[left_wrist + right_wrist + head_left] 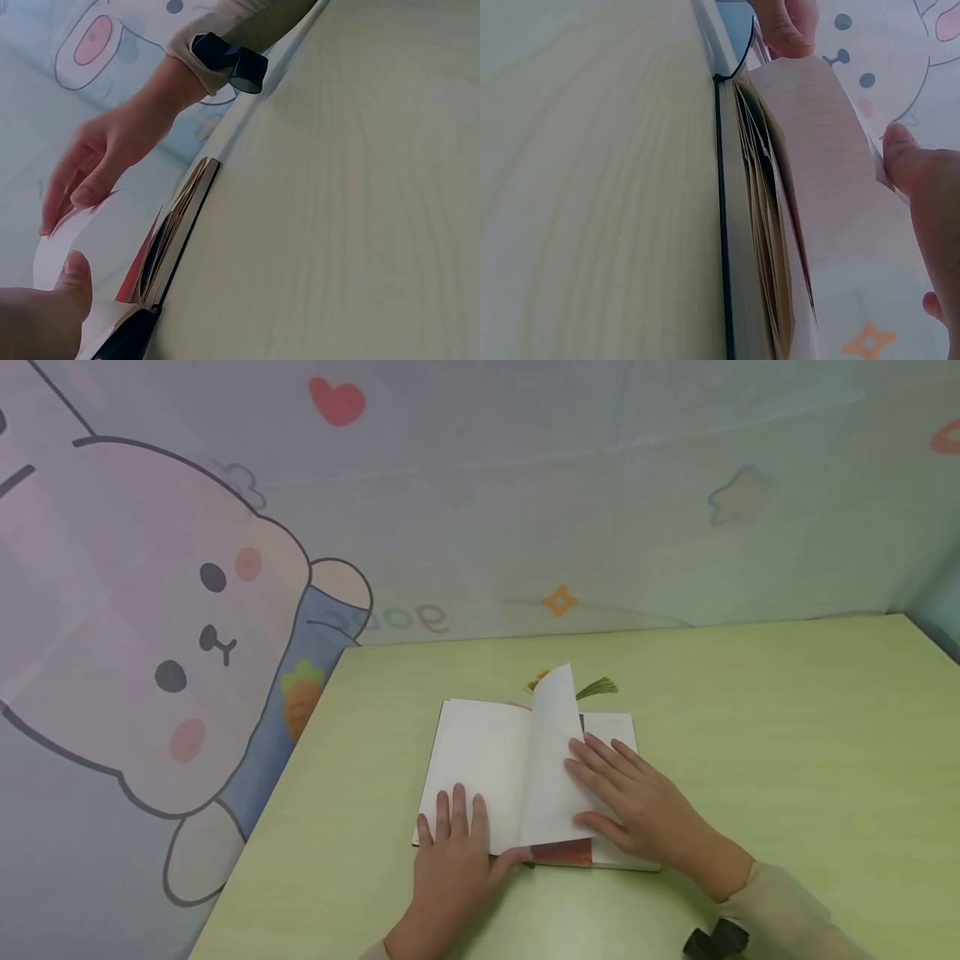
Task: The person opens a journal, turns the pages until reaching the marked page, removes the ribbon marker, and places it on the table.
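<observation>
A notebook (480, 743) with a thin dark cover lies spread on the table, blank pages on its left side. One white leaf (555, 760) stands raised and curved near the middle. On the left page rests my left hand (453, 868), fingers straight and spread, thumb by the lower edge near the spine. My right hand (645, 810) touches the right edge of the raised leaf with extended fingers, its thumb apart from them. Beneath the leaf a reddish-brown printed patch (562, 852) shows. In the right wrist view, uneven inner pages (761, 217) are stacked under the lifted leaf.
A green tassel (597, 687) and a small yellow flower-like piece (537, 680) stick out past the notebook's top edge. The pale yellow-green table (787, 735) extends around it. Behind hangs a printed cloth (487, 527). A black device (716, 939) is strapped at the right wrist.
</observation>
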The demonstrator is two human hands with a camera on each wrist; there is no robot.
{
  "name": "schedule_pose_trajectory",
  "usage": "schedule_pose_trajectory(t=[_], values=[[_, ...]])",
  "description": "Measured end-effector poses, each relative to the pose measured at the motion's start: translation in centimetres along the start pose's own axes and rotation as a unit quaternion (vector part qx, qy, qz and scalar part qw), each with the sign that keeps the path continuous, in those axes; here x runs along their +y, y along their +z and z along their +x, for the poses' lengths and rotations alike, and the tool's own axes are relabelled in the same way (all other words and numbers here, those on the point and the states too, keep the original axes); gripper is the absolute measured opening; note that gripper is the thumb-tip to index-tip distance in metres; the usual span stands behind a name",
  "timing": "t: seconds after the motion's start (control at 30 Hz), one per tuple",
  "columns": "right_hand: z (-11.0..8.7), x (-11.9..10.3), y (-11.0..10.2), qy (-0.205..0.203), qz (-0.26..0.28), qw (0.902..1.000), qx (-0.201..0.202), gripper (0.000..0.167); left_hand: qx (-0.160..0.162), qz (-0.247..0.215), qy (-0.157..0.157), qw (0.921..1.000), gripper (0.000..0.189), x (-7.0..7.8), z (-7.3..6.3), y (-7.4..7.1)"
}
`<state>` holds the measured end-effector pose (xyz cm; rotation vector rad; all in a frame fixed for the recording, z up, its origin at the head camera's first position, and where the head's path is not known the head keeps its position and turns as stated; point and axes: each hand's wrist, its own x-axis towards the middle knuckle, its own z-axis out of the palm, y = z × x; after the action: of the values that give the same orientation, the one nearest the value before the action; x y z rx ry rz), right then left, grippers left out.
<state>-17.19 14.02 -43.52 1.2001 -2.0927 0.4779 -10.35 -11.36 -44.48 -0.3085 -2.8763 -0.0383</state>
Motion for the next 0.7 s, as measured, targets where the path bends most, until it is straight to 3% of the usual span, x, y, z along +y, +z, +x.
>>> schedule_pose_trajectory(t=[0.23, 0.47, 0.7], values=[[0.4, -0.4, -0.2, -0.007, -0.005, 0.9998, 0.019, 0.06, 0.067, 0.02, 0.023, 0.9973, 0.092, -0.2, -0.1, 0.1], [0.4, -0.6, -0.5, -0.011, -0.001, 0.9996, 0.025, 0.064, 0.126, 0.008, 0.04, 0.9912, 0.095, -0.5, -0.1, 0.6], [0.4, -1.1, -0.7, -0.014, -0.005, 0.9996, 0.025, 0.063, 0.206, -0.021, 0.083, 0.9747, 0.091, -0.9, -0.2, 0.4]])
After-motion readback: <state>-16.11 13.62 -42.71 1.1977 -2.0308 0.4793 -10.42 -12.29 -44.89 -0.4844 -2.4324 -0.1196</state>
